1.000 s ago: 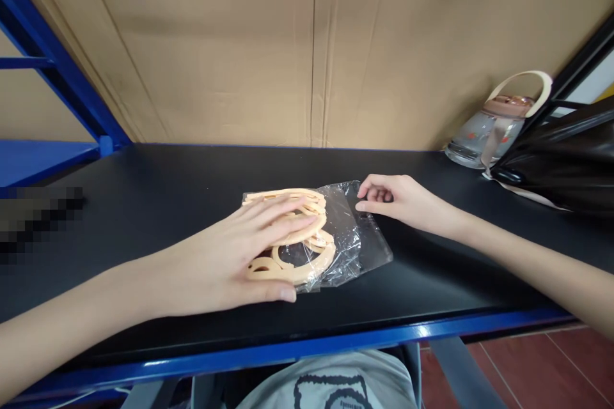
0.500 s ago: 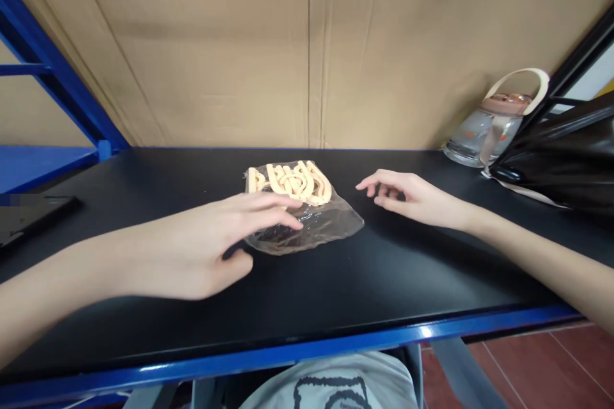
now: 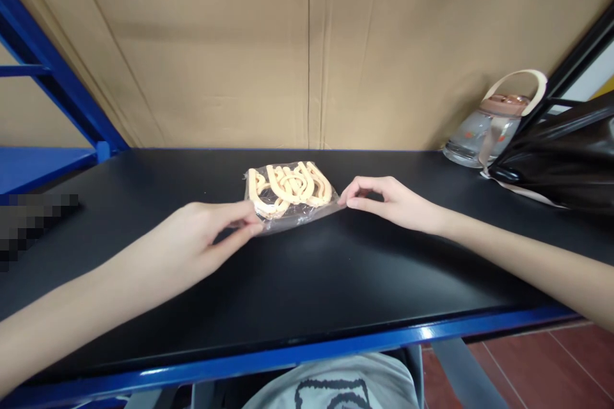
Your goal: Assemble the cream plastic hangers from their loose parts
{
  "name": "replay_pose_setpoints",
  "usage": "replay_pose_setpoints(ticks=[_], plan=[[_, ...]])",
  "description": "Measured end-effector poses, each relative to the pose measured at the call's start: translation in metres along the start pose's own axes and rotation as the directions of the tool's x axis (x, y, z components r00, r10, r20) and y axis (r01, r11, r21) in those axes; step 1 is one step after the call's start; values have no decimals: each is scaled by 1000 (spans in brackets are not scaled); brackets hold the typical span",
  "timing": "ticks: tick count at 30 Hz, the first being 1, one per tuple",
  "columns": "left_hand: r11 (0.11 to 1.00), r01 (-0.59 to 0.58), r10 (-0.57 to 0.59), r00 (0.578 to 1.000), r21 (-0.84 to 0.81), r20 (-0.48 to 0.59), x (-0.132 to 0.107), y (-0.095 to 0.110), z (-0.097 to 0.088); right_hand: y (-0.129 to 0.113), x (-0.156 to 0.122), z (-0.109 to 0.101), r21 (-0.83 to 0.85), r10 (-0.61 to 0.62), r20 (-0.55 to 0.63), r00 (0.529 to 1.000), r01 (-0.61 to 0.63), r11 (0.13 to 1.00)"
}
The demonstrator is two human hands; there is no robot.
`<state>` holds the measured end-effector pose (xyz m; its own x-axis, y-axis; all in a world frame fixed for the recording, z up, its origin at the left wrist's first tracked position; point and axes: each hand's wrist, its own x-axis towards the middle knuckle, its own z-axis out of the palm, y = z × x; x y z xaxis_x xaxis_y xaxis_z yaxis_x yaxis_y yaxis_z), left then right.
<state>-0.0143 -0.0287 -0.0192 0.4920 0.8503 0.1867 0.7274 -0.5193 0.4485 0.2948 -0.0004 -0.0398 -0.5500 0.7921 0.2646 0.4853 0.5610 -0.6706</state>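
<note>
On the left side of the black table [image 3: 119, 204], the left hand [image 3: 201, 243] pinches the near left corner of the clear bag [image 3: 295, 212] with thumb and 1 finger. The bag holds peach curved pieces [image 3: 288, 185] and lies mid-table, its long side running left to right between the 2 hands. The right hand [image 3: 391, 201] pinches its right corner. Bare table runs from the bag to the blue edge [image 3: 336, 342]. A water jug [image 3: 484, 131] and a black sack [image 3: 561, 166] sit far right, well apart.
</note>
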Motion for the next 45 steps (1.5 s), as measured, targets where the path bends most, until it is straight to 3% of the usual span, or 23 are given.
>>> replay_pose_setpoints(ticks=[3, 6, 9, 12, 14, 16, 19, 22, 26, 29, 32, 35, 39, 41, 45], plan=[[964, 154, -155, 988, -215, 10, 13, -8, -4, 9, 10, 2, 166, 111, 4, 994, -110, 980], [895, 278, -262, 961, -349, 93, 30, -18, -5, 15, 21, 4, 181, 207, 6, 978, -205, 962], [911, 342, -325, 939, -230, 112, 43, -27, -4, 14, 29, 7, 6, 288, -10, 958, -288, 958], [945, 328, -328, 945, 19, -8, 46, -32, -1, 8, 32, 11, -238, 317, -41, 947, -318, 918], [955, 260, -241, 960, 140, -140, 44, -33, 1, 3, 30, 15, -392, 267, -129, 955, -296, 871], [970, 80, -34, 980, 231, -197, 42, -33, 5, -1, 27, 19, -558, 110, -217, 970, -216, 801], [935, -217, 243, 968, 280, -60, 37, -32, 10, -6, 22, 22, -761, -149, -118, 982, 7, 649], [951, -238, 225, 970, 197, 88, 32, -35, 13, -7, 17, 24, -806, -190, 43, 981, 146, 573], [957, -237, 194, 952, 166, 238, 24, -41, 12, -4, 9, 27, -784, -155, 61, 986, 144, 604], [948, -242, 181, 944, 209, 275, 20, -42, 12, 0, 4, 28, -753, -113, 64, 992, 122, 646], [938, -227, 162, 955, 263, 249, 20, -33, 18, 4, 5, 23, -751, -48, 56, 997, 74, 656], [907, -173, 131, 983, 383, 131, 28, -14, 33, 3, 13, 13, -780, 18, -32, 999, -37, 625], [869, -187, 222, 975, 457, -24, 57, 17, 58, -6, 26, 5, -779, -38, -172, 984, -113, 616], [869, -245, 287, 957, 429, -35, 76, 30, 65, -10, 30, 6, -775, -71, -190, 979, -105, 623], [853, -254, 298, 954, 457, -25, 107, 41, 66, -7, 30, 10, -778, -100, -188, 977, -86, 622]])
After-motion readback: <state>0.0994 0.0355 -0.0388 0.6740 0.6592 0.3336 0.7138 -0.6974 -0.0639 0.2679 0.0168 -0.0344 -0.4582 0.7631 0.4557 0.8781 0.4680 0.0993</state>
